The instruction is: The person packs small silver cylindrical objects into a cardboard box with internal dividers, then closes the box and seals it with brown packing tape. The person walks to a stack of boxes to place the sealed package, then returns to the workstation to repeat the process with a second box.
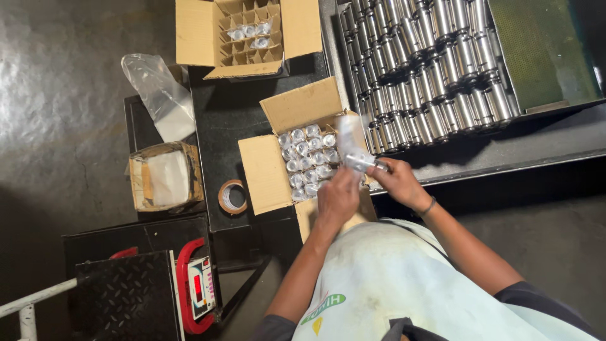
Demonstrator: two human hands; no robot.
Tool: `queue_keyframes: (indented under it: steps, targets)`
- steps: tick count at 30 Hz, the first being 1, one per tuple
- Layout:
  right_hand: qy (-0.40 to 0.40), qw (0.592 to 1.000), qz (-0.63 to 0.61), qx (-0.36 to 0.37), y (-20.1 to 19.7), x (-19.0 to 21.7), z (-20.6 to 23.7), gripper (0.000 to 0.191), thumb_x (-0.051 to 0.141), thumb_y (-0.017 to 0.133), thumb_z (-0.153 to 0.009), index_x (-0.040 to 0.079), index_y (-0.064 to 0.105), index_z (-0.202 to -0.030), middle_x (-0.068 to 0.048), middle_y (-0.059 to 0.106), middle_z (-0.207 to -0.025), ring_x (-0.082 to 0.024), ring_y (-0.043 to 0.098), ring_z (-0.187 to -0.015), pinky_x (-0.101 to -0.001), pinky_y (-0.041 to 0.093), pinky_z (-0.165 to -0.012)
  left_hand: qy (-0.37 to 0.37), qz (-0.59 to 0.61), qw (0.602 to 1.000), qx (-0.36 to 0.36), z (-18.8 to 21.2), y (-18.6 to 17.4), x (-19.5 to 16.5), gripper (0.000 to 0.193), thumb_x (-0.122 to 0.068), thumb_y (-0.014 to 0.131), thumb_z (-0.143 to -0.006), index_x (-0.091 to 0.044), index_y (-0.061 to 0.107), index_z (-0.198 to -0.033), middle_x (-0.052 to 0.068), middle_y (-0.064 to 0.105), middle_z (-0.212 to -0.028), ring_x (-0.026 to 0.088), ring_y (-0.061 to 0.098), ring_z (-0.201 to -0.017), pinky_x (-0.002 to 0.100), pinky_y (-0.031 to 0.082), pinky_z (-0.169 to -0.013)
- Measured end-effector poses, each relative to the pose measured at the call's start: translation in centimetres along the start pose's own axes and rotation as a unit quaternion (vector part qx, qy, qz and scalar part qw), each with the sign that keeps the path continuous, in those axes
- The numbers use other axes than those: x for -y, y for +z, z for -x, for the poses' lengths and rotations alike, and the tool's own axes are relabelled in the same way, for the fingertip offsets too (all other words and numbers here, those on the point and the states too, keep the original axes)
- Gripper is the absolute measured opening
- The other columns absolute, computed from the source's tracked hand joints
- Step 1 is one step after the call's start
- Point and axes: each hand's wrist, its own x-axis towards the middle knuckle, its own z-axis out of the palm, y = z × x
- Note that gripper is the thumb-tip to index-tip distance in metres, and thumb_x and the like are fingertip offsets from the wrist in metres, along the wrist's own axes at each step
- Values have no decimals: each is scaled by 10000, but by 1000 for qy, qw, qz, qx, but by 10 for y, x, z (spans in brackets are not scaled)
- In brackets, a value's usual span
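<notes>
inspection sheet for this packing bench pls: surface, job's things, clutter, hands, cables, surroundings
Surface: dark bench, crowded with boxes.
Job's things: open carton with dividers, nearly full of bagged metal cylinders; a clear bag with a metal part is held over it; tray of bare metal cylinders at the far right.
Clutter: second open carton, only a few cells filled; roll of tape; loose plastic bag; small box of plastic bags.
Hands: left hand and right hand are both closed on the clear bag.
Cables: nothing seen.
Surroundings: grey concrete floor; weighing scale with a red-framed display at lower left.
</notes>
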Motion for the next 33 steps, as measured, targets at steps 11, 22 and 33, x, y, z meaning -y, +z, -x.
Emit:
queue_keyframes:
  steps: [11, 22, 33]
  targets:
    - [-91, 994, 33, 55, 43, 34, -2, 365, 196, 592, -1060, 18, 590, -1379, -79, 669, -1190, -154, 619, -1101, -284, 514, -967, -221, 568, 783, 126, 6, 9, 52, 243, -199, 576, -1054, -28, 666, -908, 132, 757, -783, 130, 572, -528, 281, 473, -521]
    - [8, 824, 520, 227, 42, 57, 47, 531, 323, 681, -916, 146, 616, -1413, -116, 800, -1071, -144, 737, -853, -321, 585, -867, -321, 379, 861, -111, 79, -58, 134, 190, -215, 686, -1003, -38, 645, -949, 46, 621, -748, 64, 512, -583, 227, 400, -499]
    - [-156, 803, 573, 53, 67, -8, -82, 441, 306, 857, -806, 16, 720, -1108, -257, 678, -1032, -412, 709, -822, -494, 589, -737, -295, 474, 783, -276, 74, -26, 130, 130, -81, 639, -961, -64, 589, -1081, 74, 633, -929, 100, 552, -738, 265, 467, -646]
